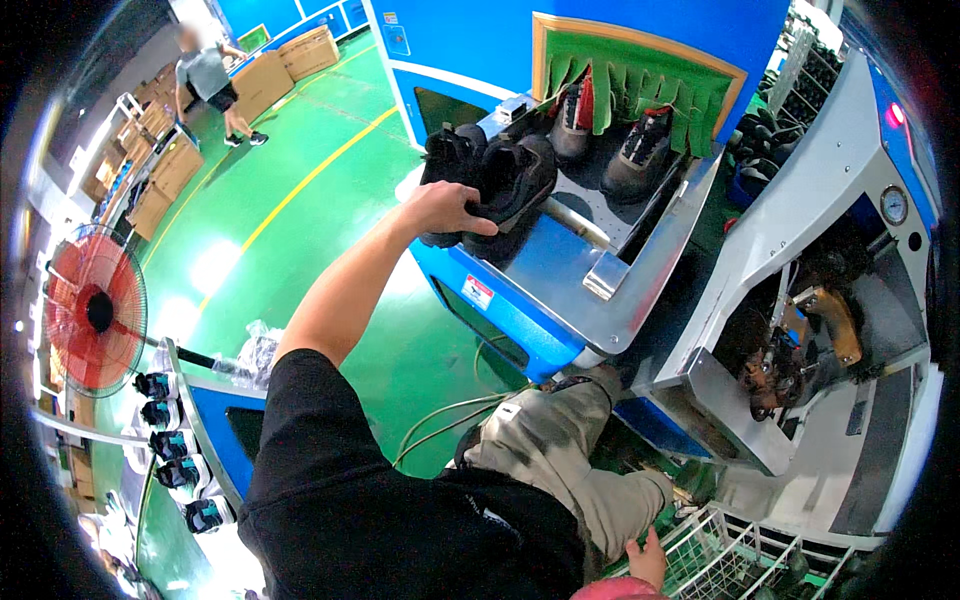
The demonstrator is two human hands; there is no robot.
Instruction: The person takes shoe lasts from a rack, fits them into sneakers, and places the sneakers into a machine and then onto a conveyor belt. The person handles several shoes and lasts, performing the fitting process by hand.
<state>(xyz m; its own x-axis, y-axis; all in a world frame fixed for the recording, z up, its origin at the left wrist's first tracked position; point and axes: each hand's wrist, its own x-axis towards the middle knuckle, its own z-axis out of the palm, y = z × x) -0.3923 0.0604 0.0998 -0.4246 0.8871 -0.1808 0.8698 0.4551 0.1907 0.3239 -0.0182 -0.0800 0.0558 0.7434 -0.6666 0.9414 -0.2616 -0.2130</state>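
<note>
My left hand (450, 208) grips a black shoe (520, 175) at its near end, thumb on the side. A second black shoe (452, 150) sits against it on the left; whether my fingers also hold that one I cannot tell. Both are at the left edge of a metal-topped machine table (545, 255). My right hand (648, 562) is low, by my trouser leg and a white wire basket (710, 560); its visible fingers are apart with nothing seen between them. A reddish-pink thing (618, 588) shows just below it, cut off by the frame.
Two brown-grey shoes (640, 155) with red linings stand before a green strip curtain (640, 75) in a blue machine. A grey machine (800, 230) with a gauge is at right. A red fan (97, 312) and racked shoes (175, 445) stand left. A person (210, 80) is farther back.
</note>
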